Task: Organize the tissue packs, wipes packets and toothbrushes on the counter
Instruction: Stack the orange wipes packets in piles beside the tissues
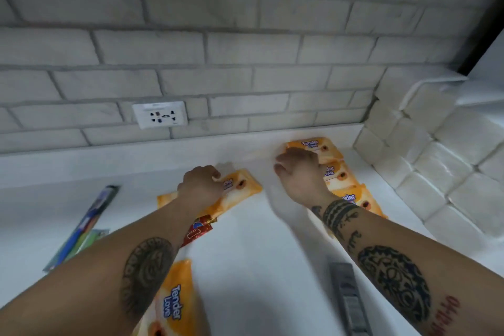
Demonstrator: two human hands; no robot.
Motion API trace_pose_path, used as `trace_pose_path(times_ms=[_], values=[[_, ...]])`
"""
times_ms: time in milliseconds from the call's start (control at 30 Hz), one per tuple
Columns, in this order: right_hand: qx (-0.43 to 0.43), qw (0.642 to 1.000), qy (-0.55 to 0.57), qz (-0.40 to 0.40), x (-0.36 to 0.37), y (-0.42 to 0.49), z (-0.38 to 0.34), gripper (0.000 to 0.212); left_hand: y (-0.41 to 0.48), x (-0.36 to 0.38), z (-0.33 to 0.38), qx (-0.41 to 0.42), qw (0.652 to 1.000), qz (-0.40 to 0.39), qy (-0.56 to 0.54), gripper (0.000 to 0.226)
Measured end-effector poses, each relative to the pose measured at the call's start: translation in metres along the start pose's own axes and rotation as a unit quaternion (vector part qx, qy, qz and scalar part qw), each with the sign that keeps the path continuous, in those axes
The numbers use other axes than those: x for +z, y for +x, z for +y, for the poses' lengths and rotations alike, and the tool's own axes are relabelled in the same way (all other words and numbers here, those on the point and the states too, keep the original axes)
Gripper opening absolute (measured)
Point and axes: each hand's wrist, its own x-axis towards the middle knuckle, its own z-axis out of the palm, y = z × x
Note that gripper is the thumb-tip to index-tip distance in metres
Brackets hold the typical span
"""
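The left hand (200,185) curls its fingers round the edge of a glossy orange wipes packet (241,188), which lies flat on the smooth white bench (259,254). The right hand (300,172) rests on a row of like packets (339,176) beside stacked white tissue packs (436,161); blur hides whether it grips. Packaged toothbrushes (90,218) lie far left, below a grey brick wall (218,35).

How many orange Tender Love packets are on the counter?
5 orange packets: three in a row on the right, far, middle, near, right hand on the far one; one held by the left hand; one beneath the left forearm. Arms may hide more.
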Motion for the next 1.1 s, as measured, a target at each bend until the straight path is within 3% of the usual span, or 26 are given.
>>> trace_pose_path(times_ms=[67, 167, 300, 367, 433, 533, 667, 767, 833, 933, 1033, 1100], values=[[-0.016, 0.999, -0.005, -0.034, 0.016, -0.023, -0.018, 0.032, -0.017, -0.006, -0.022, 0.020, 0.999, -0.030, 0.025, 0.032], [-0.026, 0.991, -0.007, -0.133, 0.043, -0.069, -0.059, 0.036, -0.051, -0.019, -0.059, 0.064, 0.989, -0.132, 0.018, 0.018], [-0.029, 0.968, -0.068, -0.239, 0.079, -0.130, -0.107, 0.044, -0.092, -0.032, -0.108, 0.072, 0.953, -0.243, 0.166, 0.067], [-0.009, 0.957, -0.066, -0.282, 0.089, -0.155, -0.128, 0.053, -0.111, -0.033, -0.129, 0.084, 0.935, -0.245, 0.241, 0.095], [0.009, 0.954, -0.054, -0.295, 0.097, -0.175, -0.147, 0.060, -0.126, -0.035, -0.142, 0.111, 0.928, -0.235, 0.265, 0.103], [0.043, 0.958, -0.032, -0.282, 0.108, -0.194, -0.167, 0.067, -0.145, -0.035, -0.149, 0.143, 0.931, -0.207, 0.265, 0.094], [0.142, 0.959, 0.031, -0.243, 0.118, -0.205, -0.177, 0.047, -0.153, -0.026, -0.146, 0.153, 0.936, -0.188, 0.256, 0.066], [0.189, 0.955, 0.099, -0.205, 0.114, -0.210, -0.175, 0.023, -0.155, -0.019, -0.148, 0.172, 0.949, -0.160, 0.209, 0.050], [0.209, 0.947, 0.166, -0.179, 0.107, -0.214, -0.168, 0.018, -0.156, -0.014, -0.147, 0.176, 0.965, -0.123, 0.153, 0.044], [0.247, 0.913, 0.299, -0.127, 0.092, -0.225, -0.156, 0.005, -0.158, -0.006, -0.136, 0.150, 0.987, -0.057, 0.002, 0.058], [0.283, 0.864, 0.413, -0.046, 0.073, -0.234, -0.147, 0.025, -0.165, -0.010, -0.111, 0.071, 0.959, -0.106, -0.252, 0.060], [0.288, 0.837, 0.466, -0.007, 0.057, -0.236, -0.145, 0.037, -0.175, -0.017, -0.085, 0.037, 0.944, -0.164, -0.286, 0.040]])
